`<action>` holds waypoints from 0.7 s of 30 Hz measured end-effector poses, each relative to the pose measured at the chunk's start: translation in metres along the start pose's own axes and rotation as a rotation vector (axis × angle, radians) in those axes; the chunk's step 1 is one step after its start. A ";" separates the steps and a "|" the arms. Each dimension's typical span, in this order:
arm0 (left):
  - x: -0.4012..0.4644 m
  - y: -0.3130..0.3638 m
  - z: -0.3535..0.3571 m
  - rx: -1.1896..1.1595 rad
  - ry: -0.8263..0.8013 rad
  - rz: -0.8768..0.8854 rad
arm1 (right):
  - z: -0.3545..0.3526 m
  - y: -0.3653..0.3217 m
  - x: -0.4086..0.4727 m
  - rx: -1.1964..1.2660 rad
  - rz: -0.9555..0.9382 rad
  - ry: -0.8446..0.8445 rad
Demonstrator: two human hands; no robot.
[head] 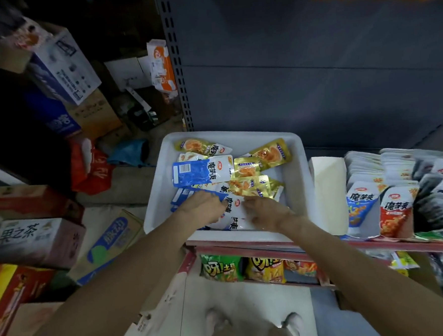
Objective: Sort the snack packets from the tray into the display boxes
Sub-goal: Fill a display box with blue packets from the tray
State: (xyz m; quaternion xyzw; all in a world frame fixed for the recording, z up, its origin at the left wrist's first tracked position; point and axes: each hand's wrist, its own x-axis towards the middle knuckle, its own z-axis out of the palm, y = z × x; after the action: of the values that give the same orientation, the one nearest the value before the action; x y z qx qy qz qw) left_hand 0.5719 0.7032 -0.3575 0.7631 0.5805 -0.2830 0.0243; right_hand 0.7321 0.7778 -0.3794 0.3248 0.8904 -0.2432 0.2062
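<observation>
The snack packets (210,168) are flat, glossy foil sachets, some blue and white with a barcode panel, some gold with a printed picture of food; they lie jumbled and overlapping in the white tray (297,162). The tray is a shallow rectangular plastic tub with rounded corners and a smooth raised rim, and it sits at the left end of the shelf, its near edge just over the red shelf lip (246,244). The gold packets (269,154) gather toward the tray's far right corner and middle, the blue and white ones along its left side and near edge.

To the right, beside a plain white box wall (329,186), the display boxes (390,203) hold upright rows of packets, packed tightly (blue-fronted, red-fronted and dark ones side by side).

Both hands are down in the tray's near half. The left hand (204,204) lies on the blue and white packets with its fingers curled over their edges; whether it actually grips one cannot be told. The right hand (268,211) rests on a white packet (232,209), fingers bent loosely, and its hold is equally unclear.
</observation>
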 end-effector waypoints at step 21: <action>0.045 0.076 -0.132 -1.520 0.705 -0.075 | -0.103 0.092 -0.132 0.654 -0.112 0.865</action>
State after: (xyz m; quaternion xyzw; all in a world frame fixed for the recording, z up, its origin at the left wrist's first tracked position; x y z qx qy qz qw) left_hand 0.7009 0.7660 -0.2897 0.5629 0.6120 0.4396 0.3396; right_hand 0.8658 0.8345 -0.2549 0.3946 0.7879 -0.3621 -0.3039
